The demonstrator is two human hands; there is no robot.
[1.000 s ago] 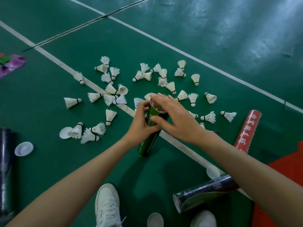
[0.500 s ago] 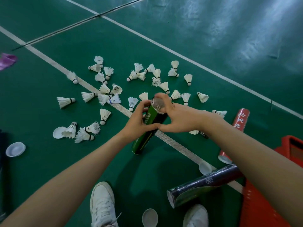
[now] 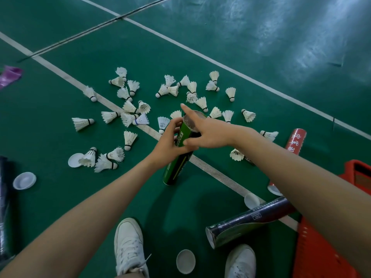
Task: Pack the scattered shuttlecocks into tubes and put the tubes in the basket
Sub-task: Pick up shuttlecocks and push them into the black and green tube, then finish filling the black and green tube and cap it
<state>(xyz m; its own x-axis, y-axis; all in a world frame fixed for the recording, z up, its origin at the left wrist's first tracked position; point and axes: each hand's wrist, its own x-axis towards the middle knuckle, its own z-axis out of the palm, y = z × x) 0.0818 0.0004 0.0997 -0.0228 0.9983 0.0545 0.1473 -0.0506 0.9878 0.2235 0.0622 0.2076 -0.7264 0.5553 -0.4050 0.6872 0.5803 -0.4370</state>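
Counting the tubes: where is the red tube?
Head view, right side: the red tube lies on the floor, partly behind the right forearm, near the orange basket.
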